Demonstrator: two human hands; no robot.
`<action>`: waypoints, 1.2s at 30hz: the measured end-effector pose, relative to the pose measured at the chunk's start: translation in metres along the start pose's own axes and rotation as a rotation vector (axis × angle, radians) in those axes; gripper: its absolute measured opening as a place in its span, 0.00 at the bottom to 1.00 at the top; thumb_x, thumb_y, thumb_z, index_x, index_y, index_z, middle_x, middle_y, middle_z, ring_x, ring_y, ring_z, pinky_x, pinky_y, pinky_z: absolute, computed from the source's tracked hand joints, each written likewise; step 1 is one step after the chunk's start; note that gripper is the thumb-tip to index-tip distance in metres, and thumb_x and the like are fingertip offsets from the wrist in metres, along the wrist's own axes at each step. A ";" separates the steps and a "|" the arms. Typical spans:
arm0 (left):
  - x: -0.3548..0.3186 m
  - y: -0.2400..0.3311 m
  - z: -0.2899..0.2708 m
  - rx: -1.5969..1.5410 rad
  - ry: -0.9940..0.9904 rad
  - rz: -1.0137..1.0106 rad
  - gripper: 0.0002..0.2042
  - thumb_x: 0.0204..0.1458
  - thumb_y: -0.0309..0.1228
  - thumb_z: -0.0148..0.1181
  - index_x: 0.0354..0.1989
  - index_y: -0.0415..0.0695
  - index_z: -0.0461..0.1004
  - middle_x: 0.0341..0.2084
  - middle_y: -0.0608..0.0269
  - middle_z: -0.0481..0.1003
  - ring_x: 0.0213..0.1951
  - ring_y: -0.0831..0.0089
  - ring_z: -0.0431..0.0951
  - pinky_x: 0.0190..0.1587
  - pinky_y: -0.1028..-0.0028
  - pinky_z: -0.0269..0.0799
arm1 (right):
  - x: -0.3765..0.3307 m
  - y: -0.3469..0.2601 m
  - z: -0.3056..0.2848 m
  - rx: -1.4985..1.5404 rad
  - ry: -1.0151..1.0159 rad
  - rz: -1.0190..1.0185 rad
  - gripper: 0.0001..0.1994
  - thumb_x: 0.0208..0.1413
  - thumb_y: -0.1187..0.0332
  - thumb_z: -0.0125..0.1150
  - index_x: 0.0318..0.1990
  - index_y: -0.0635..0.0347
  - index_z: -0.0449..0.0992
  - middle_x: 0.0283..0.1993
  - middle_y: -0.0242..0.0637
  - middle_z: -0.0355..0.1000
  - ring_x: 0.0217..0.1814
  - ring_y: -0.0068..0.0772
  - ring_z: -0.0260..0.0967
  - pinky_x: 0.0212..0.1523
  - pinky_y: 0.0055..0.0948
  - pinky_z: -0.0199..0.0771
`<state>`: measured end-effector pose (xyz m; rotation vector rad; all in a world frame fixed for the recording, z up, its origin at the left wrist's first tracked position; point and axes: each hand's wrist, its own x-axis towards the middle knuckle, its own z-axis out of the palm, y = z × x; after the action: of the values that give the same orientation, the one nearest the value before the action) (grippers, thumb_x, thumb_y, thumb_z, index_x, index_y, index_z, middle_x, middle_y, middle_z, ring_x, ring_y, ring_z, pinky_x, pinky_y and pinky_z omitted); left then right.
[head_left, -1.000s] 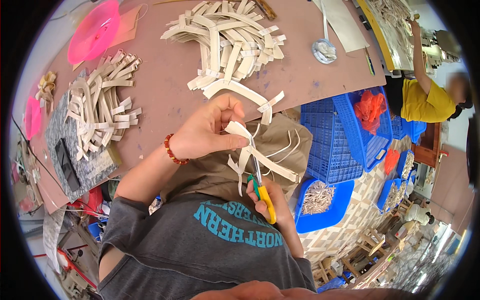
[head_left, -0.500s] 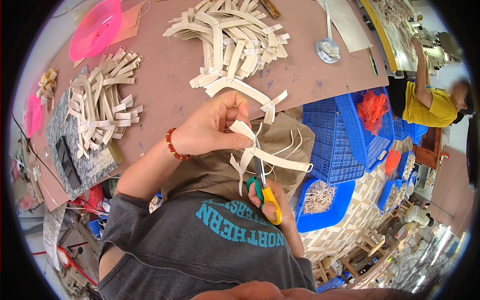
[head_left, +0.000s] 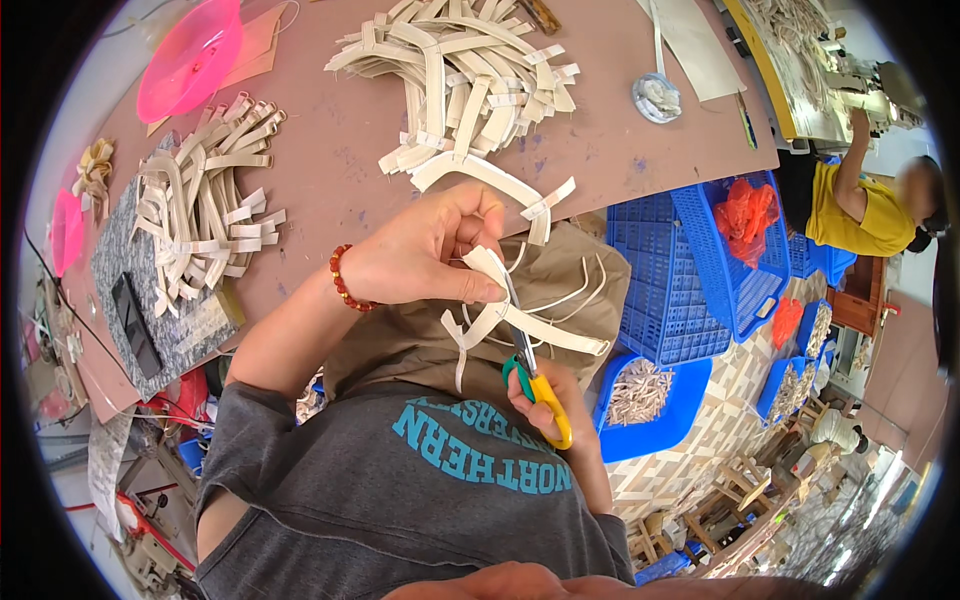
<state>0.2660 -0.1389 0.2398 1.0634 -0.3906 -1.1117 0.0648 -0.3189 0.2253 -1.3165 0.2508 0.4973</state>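
My left hand (head_left: 440, 255) pinches a cream fabric strap (head_left: 545, 331) between thumb and fingers, in front of the table edge and above my lap. Thin cords and a narrow strip dangle from that piece. In my right hand (head_left: 545, 400) is a pair of scissors (head_left: 548, 402) with yellow and green handles. Their blades point up at the strap, close beneath my left thumb; whether they touch the fabric I cannot tell. Just beyond my left fingers, one curved strap (head_left: 490, 178) lies at the table's edge, by a large pile of similar straps (head_left: 460, 80).
A second strap pile (head_left: 215, 200) and a phone (head_left: 135, 322) lie on the left. Pink basins (head_left: 190, 60) stand behind. Blue crates (head_left: 665, 285) and a blue tub (head_left: 660, 425) of small pale pieces are at right. Farther right, a person in yellow (head_left: 860, 210) works.
The strap's free end and dangling strip have shifted slightly left and down. The scissors have moved a little right and down. At the far right, the other person's arm has changed position.
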 end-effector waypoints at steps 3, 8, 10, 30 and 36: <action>0.000 -0.001 -0.003 0.021 -0.025 0.000 0.21 0.41 0.16 0.64 0.37 0.46 0.59 0.30 0.66 0.72 0.33 0.82 0.74 0.34 0.82 0.70 | -0.003 0.001 -0.005 -0.083 0.004 0.027 0.27 0.42 0.44 0.66 0.27 0.62 0.67 0.23 0.27 0.61 0.24 0.17 0.56 0.25 0.19 0.57; 0.001 0.004 -0.002 0.112 -0.049 -0.093 0.21 0.41 0.18 0.65 0.37 0.45 0.58 0.29 0.65 0.73 0.31 0.82 0.74 0.31 0.83 0.69 | 0.002 0.001 -0.006 -0.184 0.034 -0.019 0.30 0.40 0.39 0.64 0.28 0.62 0.68 0.22 0.29 0.61 0.24 0.21 0.58 0.26 0.21 0.58; 0.003 0.004 -0.003 0.122 -0.069 -0.094 0.21 0.41 0.18 0.66 0.37 0.45 0.58 0.28 0.65 0.73 0.30 0.83 0.74 0.29 0.84 0.69 | 0.004 0.003 -0.006 -0.198 0.042 -0.065 0.31 0.39 0.37 0.63 0.28 0.62 0.68 0.21 0.30 0.61 0.24 0.22 0.58 0.26 0.23 0.59; 0.008 0.001 -0.008 0.159 -0.107 -0.150 0.21 0.41 0.19 0.66 0.38 0.44 0.59 0.26 0.66 0.73 0.27 0.82 0.75 0.28 0.83 0.68 | 0.006 -0.003 -0.007 -0.391 0.100 0.031 0.23 0.39 0.51 0.70 0.28 0.63 0.71 0.24 0.35 0.68 0.22 0.29 0.65 0.26 0.25 0.64; 0.008 -0.014 -0.005 -0.135 0.057 -0.020 0.17 0.45 0.20 0.62 0.43 0.41 0.66 0.30 0.64 0.74 0.29 0.81 0.74 0.32 0.83 0.69 | 0.009 -0.001 0.003 0.128 0.323 -0.031 0.17 0.50 0.54 0.62 0.31 0.60 0.68 0.25 0.26 0.64 0.24 0.15 0.57 0.25 0.18 0.59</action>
<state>0.2656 -0.1441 0.2233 0.9793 -0.2571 -1.1070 0.0725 -0.3148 0.2229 -1.2695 0.5202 0.2358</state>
